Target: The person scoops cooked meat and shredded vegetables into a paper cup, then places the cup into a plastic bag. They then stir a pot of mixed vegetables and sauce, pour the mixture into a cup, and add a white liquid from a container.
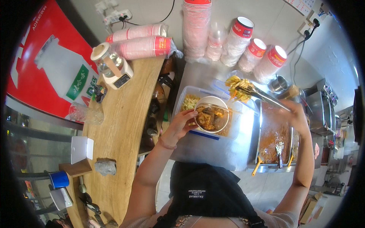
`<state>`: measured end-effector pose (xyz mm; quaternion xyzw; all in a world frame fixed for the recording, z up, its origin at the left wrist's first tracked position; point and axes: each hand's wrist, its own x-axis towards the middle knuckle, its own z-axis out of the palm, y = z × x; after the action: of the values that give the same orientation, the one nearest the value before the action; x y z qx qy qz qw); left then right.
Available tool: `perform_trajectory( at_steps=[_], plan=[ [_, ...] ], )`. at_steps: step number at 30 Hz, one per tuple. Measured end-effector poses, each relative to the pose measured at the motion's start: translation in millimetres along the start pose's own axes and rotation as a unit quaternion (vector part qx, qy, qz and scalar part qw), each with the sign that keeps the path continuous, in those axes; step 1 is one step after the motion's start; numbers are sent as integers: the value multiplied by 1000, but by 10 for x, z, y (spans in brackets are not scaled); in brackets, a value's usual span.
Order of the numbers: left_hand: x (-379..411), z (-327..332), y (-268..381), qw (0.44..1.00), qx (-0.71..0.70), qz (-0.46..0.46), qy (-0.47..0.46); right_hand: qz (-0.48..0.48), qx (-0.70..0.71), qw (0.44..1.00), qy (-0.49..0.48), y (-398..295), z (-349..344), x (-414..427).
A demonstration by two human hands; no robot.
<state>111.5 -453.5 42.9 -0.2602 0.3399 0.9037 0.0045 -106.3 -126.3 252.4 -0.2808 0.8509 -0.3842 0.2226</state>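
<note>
My left hand (pixel 182 123) grips a white paper cup (pixel 211 99) by its left side. Browned, sauced food pieces (pixel 209 117) lie inside, and thin skewer sticks (pixel 225 107) reach across the rim. In my right hand (pixel 293 115) are metal tongs (pixel 269 98), their tips closed around a clump of shredded vegetables (pixel 239 87). That clump is in the air, up and to the right of the cup. Beneath the cup stands a clear plastic container (pixel 235 134) with shredded cabbage (pixel 189 102) at its left; the cup hides part of what it holds.
A steel griddle tray (pixel 268 128) with brown residue sits at right, holding a spatula (pixel 280 154). Wrapped paper cup stacks (pixel 196 28) line the back wall. On the wooden counter (pixel 122 122) at left are a glass kettle (pixel 109 64) and a grey stone (pixel 105 167).
</note>
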Motion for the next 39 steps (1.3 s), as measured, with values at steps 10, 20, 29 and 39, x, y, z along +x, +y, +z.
perform_trajectory(
  at_steps=[10, 20, 29, 39],
  plan=[
    [-20, 247, 115, 999, 22, 6, -25, -277, -316, 906, -54, -323, 256, 409],
    [-146, 57, -16, 999, -28, 42, 10, -313, -378, 870, -55, -647, 252, 397],
    [-263, -160, -64, 996, -60, 67, 15, -246, -229, 941, -39, -152, 483, 430],
    [-1056, -798, 240, 980, -66, 170, 80, -120, -552, 817, -115, 632, 1390, 116]
  ],
)
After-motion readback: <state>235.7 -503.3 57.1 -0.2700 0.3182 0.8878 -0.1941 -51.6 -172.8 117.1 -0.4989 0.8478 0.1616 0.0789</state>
